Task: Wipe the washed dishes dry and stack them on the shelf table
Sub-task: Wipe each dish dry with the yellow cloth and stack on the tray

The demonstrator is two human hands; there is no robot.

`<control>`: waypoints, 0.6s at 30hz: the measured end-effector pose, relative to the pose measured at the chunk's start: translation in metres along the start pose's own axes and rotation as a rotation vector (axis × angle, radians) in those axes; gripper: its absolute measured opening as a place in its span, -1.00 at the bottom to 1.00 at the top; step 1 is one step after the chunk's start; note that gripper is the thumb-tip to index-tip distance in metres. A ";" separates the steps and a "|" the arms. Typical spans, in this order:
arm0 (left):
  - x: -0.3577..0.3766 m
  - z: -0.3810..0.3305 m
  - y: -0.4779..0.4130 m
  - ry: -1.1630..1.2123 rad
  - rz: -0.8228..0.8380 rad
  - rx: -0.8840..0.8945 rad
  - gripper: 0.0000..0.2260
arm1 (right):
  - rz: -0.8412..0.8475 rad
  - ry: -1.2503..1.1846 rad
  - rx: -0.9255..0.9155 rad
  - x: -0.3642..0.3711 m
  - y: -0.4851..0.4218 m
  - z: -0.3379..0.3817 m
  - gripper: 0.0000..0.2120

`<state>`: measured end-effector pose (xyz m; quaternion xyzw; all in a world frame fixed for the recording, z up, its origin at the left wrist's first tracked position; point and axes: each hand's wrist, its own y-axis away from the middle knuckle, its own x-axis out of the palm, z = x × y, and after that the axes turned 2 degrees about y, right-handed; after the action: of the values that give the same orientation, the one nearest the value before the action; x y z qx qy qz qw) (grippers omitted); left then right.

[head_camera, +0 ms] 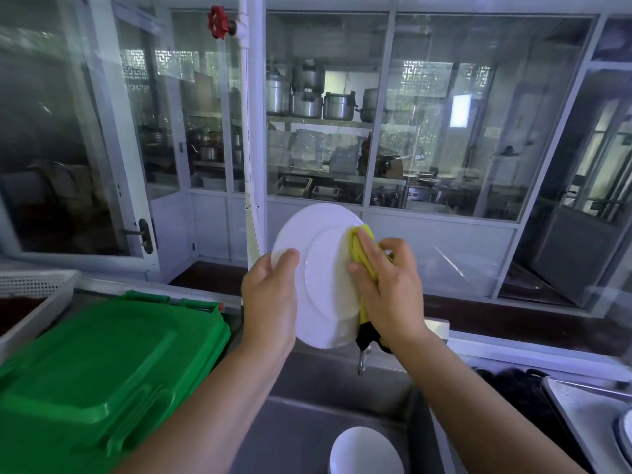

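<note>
At centre frame, above the sink point(342, 381), the left hand point(270, 292) grips the white plate point(318, 268) by its rim; the right hand point(386, 285) presses a yellow cloth point(360, 248) against it; likely stiff, slippery when wet, breakable; best held at the rim

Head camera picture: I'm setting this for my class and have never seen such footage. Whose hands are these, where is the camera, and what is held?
No machine here: a person wears one camera on the head, looking down at their own hands. The left hand grips a white plate by its rim, above a steel sink. The right hand presses a yellow cloth against the plate. A white bowl lies in the sink; a green bin stands at the left.
</note>
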<state>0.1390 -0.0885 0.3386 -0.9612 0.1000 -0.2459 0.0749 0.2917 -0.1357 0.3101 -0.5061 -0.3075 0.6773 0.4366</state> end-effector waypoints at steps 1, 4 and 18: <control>0.002 0.001 0.000 -0.001 0.005 0.005 -0.79 | 0.001 0.005 -0.051 0.001 -0.005 0.009 -0.53; 0.004 -0.004 -0.005 -0.004 0.010 0.012 -0.81 | 0.005 -0.015 -0.247 0.002 0.001 0.033 -0.60; -0.007 -0.011 -0.014 -0.039 0.067 0.019 -0.80 | -0.087 0.125 -0.302 -0.003 -0.008 0.013 -0.66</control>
<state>0.1292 -0.0745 0.3479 -0.9612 0.1284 -0.2253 0.0940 0.2819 -0.1347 0.3227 -0.5934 -0.3995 0.5710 0.4028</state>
